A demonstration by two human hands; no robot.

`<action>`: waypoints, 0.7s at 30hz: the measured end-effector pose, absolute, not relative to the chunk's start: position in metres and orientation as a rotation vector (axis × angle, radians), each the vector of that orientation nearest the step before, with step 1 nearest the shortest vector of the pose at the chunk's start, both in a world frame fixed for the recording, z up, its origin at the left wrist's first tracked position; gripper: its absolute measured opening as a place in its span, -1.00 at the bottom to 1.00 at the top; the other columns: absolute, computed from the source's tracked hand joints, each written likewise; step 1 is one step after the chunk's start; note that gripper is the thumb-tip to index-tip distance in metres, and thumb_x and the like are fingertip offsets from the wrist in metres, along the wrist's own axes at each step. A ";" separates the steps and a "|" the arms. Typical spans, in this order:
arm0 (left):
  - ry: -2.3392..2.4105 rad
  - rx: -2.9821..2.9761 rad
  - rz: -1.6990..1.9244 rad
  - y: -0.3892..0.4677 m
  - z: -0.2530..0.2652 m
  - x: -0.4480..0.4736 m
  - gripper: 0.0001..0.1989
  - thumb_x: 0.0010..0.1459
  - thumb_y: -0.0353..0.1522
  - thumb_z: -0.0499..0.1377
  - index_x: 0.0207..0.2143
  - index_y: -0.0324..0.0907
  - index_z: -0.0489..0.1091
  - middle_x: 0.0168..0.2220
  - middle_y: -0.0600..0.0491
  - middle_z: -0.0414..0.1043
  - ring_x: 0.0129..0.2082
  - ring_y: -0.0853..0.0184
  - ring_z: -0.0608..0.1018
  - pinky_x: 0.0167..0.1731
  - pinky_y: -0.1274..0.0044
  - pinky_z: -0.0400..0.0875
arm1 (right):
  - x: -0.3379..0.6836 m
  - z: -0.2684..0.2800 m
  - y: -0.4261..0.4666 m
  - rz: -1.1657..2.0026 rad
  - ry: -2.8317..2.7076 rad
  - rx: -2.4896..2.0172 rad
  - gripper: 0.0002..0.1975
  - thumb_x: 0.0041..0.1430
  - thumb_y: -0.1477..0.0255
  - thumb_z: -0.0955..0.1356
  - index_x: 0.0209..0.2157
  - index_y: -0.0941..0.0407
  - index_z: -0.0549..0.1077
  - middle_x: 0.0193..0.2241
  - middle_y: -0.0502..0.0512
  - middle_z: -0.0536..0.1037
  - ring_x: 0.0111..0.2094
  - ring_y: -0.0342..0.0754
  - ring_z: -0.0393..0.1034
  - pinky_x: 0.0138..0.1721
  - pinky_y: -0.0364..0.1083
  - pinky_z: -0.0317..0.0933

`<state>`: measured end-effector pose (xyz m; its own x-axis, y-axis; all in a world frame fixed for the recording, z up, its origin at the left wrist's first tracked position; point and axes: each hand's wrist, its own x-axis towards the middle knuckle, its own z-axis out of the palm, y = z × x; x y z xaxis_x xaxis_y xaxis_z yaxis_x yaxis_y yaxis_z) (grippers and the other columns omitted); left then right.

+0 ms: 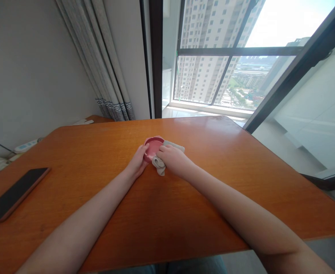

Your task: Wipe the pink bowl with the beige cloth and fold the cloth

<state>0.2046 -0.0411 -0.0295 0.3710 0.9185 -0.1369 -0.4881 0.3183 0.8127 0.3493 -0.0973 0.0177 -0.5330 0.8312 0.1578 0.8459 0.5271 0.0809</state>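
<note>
A small round pink dish (153,146) is held tilted above the middle of the wooden table (113,144), its hollow side facing me. My left hand (138,161) grips the dish by its left edge, thumb over the rim. In my right hand (173,158) a pale grey cloth (159,165) is bunched, pressed against the right side of the dish. One end of the cloth hangs below my fingers, and another part sticks out to the right behind the hand. My right fingertips are partly hidden in the cloth.
A flat black pad with a reddish edge (16,194) lies at the table's left. Beyond the left edge is a white power strip (26,145). A grey curtain (99,64) hangs behind the table, beside a dark door frame (156,57) and large windows.
</note>
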 end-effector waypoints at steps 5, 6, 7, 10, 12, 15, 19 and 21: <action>0.731 0.598 0.944 -0.039 -0.029 0.201 -0.73 0.12 -0.23 0.13 -0.31 -0.28 0.44 -0.44 -0.02 0.52 -0.33 0.25 0.56 -0.24 0.47 0.45 | 0.320 0.004 -0.109 -0.180 -2.462 -1.407 -0.63 0.16 0.60 0.20 0.01 0.26 0.34 -0.13 0.27 0.40 -0.21 0.02 0.30 -0.14 -0.02 0.20; 0.708 0.591 0.944 -0.038 -0.028 0.201 -0.73 0.13 -0.24 0.12 -0.33 -0.28 0.44 -0.43 -0.02 0.53 -0.33 0.26 0.56 -0.24 0.49 0.45 | 0.320 0.003 -0.110 -0.141 -2.413 -1.332 -0.60 0.16 0.59 0.20 0.05 0.25 0.31 -0.09 0.28 0.39 -0.17 0.02 0.29 -0.11 -0.02 0.20; 0.671 0.592 0.967 -0.037 -0.028 0.200 -0.75 0.14 -0.27 0.10 -0.31 -0.29 0.44 -0.40 -0.03 0.54 -0.33 0.27 0.56 -0.24 0.51 0.45 | 0.323 0.002 -0.109 -0.100 -2.332 -1.254 -0.57 0.15 0.58 0.21 0.08 0.23 0.29 -0.05 0.27 0.37 -0.12 0.02 0.27 -0.06 -0.03 0.19; 0.592 0.616 1.054 -0.036 -0.027 0.199 -0.75 0.12 -0.37 0.09 -0.17 -0.26 0.43 -0.24 -0.02 0.54 -0.27 0.32 0.56 -0.21 0.52 0.45 | 0.344 0.003 -0.102 -0.038 -1.885 -1.168 -0.55 0.12 0.53 0.23 0.08 0.17 0.31 0.05 0.23 0.30 0.03 0.01 0.18 0.07 -0.01 0.11; 0.617 0.610 1.072 -0.036 -0.026 0.199 -0.72 0.09 -0.40 0.10 -0.12 -0.23 0.40 -0.20 0.01 0.53 -0.25 0.33 0.55 -0.20 0.50 0.45 | 0.360 0.004 -0.092 0.000 -1.574 -1.205 -0.55 0.09 0.51 0.24 0.06 0.13 0.34 0.11 0.21 0.24 0.07 0.03 0.15 0.10 0.03 0.08; 0.645 0.590 1.065 -0.036 -0.027 0.199 -0.71 0.07 -0.42 0.10 -0.12 -0.20 0.40 -0.24 0.04 0.53 -0.26 0.34 0.54 -0.21 0.50 0.45 | 0.373 0.003 -0.075 0.291 -1.368 -1.180 -0.54 0.03 0.49 0.22 0.02 0.14 0.35 0.05 0.21 0.34 0.01 0.02 0.25 0.00 0.03 0.21; 0.608 0.590 1.102 -0.035 -0.029 0.199 -0.74 0.08 -0.36 0.11 -0.16 -0.21 0.41 -0.24 0.05 0.53 -0.25 0.34 0.53 -0.17 0.51 0.43 | 0.366 -0.008 -0.066 0.781 -1.354 -1.116 -0.65 0.04 0.42 0.19 -0.14 0.16 0.42 -0.26 0.12 0.53 -0.25 -0.02 0.42 -0.23 -0.03 0.34; 0.615 0.577 1.118 -0.035 -0.029 0.200 -0.74 0.10 -0.33 0.11 -0.16 -0.20 0.41 -0.22 0.05 0.52 -0.23 0.33 0.53 -0.16 0.49 0.43 | 0.357 -0.014 -0.068 0.817 -1.361 -1.140 -0.69 0.03 0.42 0.20 -0.19 0.15 0.42 -0.37 0.08 0.53 -0.28 -0.02 0.43 -0.25 -0.02 0.35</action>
